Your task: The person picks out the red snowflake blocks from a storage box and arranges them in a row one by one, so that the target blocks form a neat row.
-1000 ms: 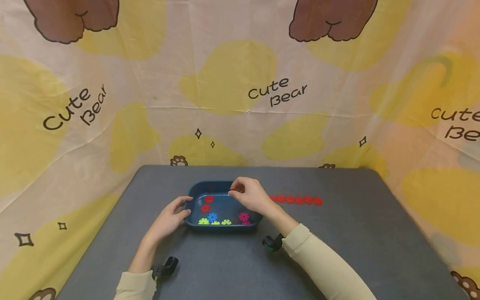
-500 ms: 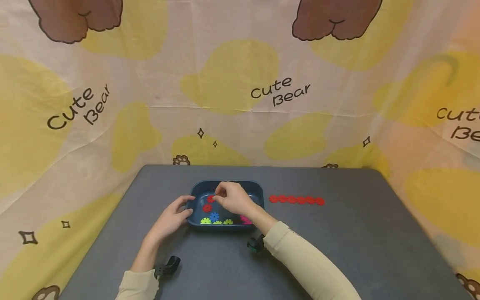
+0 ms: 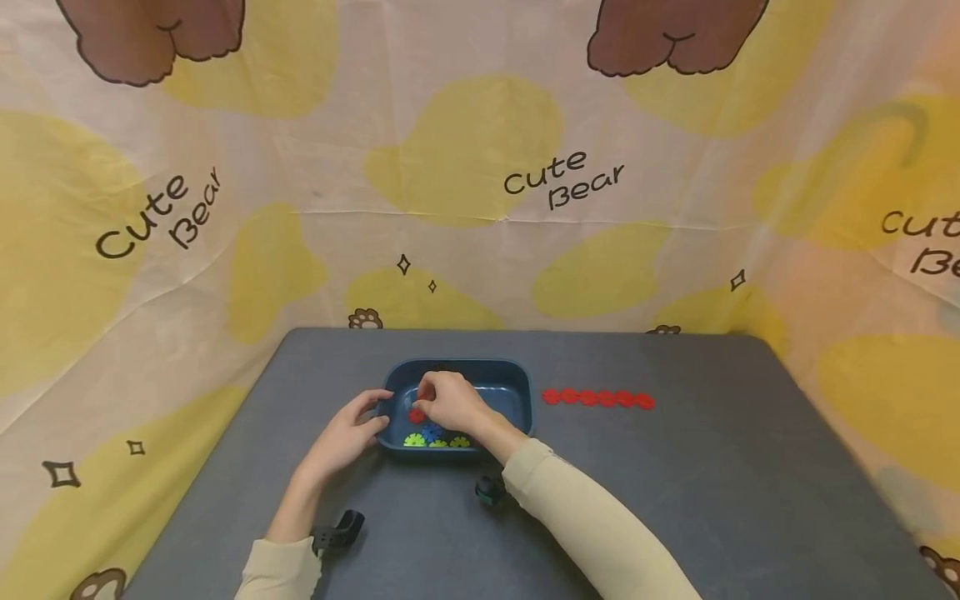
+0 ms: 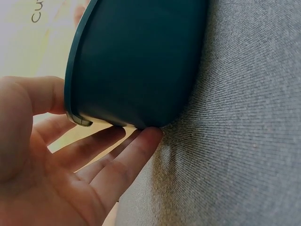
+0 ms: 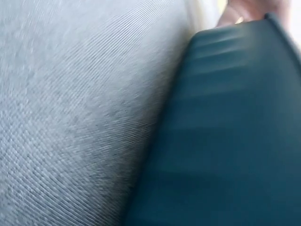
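Note:
A dark blue tray point(image 3: 517, 396) holds notched snowflake discs. Its left end is held by my left hand point(image 3: 341, 433), thumb on the rim and fingers against the outer wall, as the left wrist view shows with the tray wall point(image 4: 131, 61). My right hand point(image 3: 453, 404) reaches down inside the tray, fingertips bent over the red discs at its left side. One red disc point(image 3: 416, 416) shows just below these fingertips; whether they pinch a disc is hidden. Near the front wall lie a blue disc point(image 3: 431, 432) and several yellow-green discs point(image 3: 413, 440).
Right of the tray, a straight chain of several red discs point(image 3: 597, 398) lies on the grey table point(image 3: 675, 483). A patterned cloth point(image 3: 465, 150) hangs behind the table. The right wrist view is blurred, mostly filled by the tray's outer wall point(image 5: 221, 136).
My right hand has moved left and down, from the tray's right side to the red discs at its left. My left hand stays at the tray's end.

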`<control>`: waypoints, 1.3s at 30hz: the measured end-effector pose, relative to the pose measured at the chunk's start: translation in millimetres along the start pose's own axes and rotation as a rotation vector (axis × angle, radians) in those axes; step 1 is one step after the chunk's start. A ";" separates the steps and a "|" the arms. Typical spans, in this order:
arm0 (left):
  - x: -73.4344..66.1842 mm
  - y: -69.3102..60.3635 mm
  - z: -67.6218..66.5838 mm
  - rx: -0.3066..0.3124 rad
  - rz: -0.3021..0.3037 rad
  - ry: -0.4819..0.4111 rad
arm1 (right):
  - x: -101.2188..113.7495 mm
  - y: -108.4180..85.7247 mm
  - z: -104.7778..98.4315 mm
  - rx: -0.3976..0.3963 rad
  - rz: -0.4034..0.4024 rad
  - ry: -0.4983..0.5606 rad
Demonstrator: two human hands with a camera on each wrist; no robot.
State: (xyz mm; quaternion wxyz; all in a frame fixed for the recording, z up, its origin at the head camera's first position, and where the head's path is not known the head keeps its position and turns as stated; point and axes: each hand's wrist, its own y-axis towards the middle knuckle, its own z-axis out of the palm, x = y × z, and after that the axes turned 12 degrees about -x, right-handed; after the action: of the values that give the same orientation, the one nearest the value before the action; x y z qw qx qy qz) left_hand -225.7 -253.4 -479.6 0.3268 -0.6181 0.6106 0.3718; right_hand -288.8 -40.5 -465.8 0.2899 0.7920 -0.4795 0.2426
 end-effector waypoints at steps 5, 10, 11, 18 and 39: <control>0.4 -0.4 -0.6 0.003 -0.002 -0.012 | -5.7 4.9 9.2 0.032 0.039 -0.027; 1.0 -0.6 1.7 -0.002 -0.002 -0.008 | -10.0 7.3 13.7 0.063 0.073 -0.036; 0.8 -0.5 2.3 -0.003 -0.004 -0.007 | -10.6 7.4 14.1 0.070 0.072 -0.041; 0.1 0.7 2.2 -0.002 -0.003 -0.011 | -9.9 7.8 17.9 0.083 0.032 -0.146; 0.9 0.1 1.9 -0.006 -0.007 -0.029 | -9.9 9.7 21.1 0.125 0.042 -0.200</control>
State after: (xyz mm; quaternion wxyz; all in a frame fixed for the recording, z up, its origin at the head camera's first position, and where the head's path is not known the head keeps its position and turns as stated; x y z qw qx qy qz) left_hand -225.9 -252.2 -481.4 0.3353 -0.6157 0.6025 0.3813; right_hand -299.5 -52.5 -485.3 0.1857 0.8186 -0.5063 0.1977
